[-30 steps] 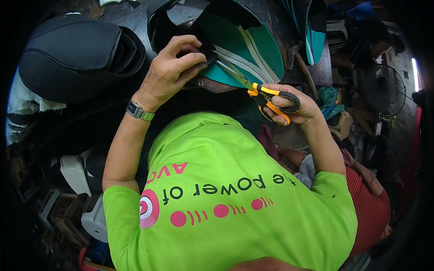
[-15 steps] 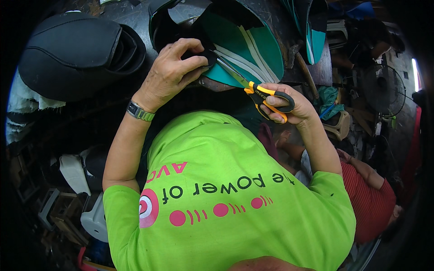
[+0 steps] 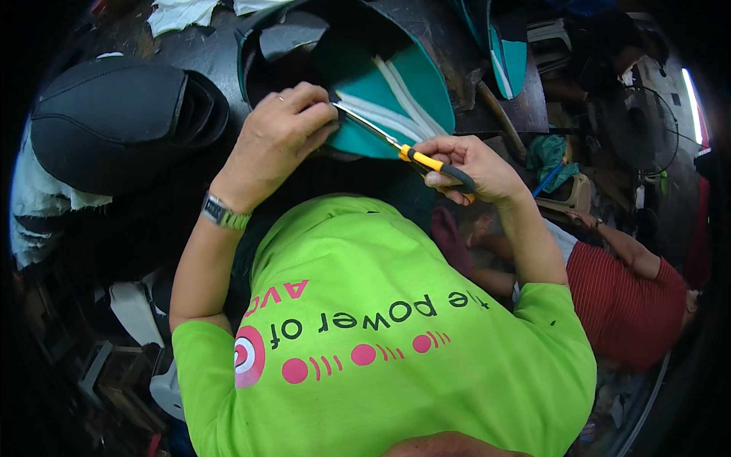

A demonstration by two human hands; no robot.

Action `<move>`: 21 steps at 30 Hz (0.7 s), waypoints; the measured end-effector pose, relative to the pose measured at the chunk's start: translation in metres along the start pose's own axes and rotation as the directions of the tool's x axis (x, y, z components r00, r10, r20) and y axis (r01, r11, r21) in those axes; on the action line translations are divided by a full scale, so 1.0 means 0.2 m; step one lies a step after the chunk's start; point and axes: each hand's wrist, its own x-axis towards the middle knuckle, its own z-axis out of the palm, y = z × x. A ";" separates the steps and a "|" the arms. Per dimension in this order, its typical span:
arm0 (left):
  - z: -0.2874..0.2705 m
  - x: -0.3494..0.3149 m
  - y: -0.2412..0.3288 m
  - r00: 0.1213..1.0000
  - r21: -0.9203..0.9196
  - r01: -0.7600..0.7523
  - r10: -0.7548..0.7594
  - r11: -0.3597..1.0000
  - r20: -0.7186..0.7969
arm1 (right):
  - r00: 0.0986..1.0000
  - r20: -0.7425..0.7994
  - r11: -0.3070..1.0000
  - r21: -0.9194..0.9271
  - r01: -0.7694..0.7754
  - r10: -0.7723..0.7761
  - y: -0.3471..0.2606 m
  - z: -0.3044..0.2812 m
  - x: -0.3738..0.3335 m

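A curved black piece with teal lining [image 3: 425, 87] and pale seam strips lies in front of me, its hollow side showing. My left hand [image 3: 282, 133] is closed in a pinch on its near edge; the fingers hide the exact spot held. In my right hand [image 3: 480, 171] are scissors [image 3: 417, 156] with yellow and black handles. Their narrow blades point up and left across the teal lining, with the tips close to my left fingertips. Seen nearly edge-on, the blades look close together.
A stack of black padded shells [image 3: 114, 122] stands at the left over white fluffy stuffing [image 3: 46, 183]. To the right lies a wooden-handled hammer [image 3: 501, 114], with another teal-lined piece [image 3: 509, 65] beyond. A person in a red striped shirt [image 3: 624, 297] is near a fan [image 3: 643, 129].
The scissors have turned from showing their broad side to nearly edge-on, still in my right hand. My left hand keeps its pinch. The whole view has shifted slightly.
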 end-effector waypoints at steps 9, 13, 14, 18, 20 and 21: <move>-0.19 0.49 -0.05 0.943 0.248 -0.333 0.324 0.910 0.076 | 0.764 -0.410 0.852 -0.068 0.519 -0.498 -0.03 -0.21 -0.08; -0.05 0.72 -0.10 0.834 0.366 -0.543 0.535 0.756 0.132 | 0.611 -0.493 0.756 -0.167 0.632 -0.620 -0.02 -0.18 0.20; -0.01 0.73 -0.10 0.864 0.339 -0.502 0.443 0.796 0.239 | 0.599 -0.478 0.740 -0.185 0.646 -0.642 -0.02 -0.16 0.26; 0.08 0.75 -0.10 0.862 0.310 -0.409 0.253 0.858 0.439 | 0.642 -0.446 0.744 -0.086 0.662 -0.623 -0.02 -0.12 0.42; 0.09 0.73 -0.12 0.869 0.301 -0.439 0.313 0.847 0.384 | 0.681 -0.404 0.734 0.035 0.678 -0.611 -0.03 -0.10 0.45; 0.09 0.72 -0.13 0.860 0.309 -0.476 0.362 0.823 0.360 | 0.689 -0.408 0.728 0.081 0.681 -0.600 -0.03 -0.10 0.45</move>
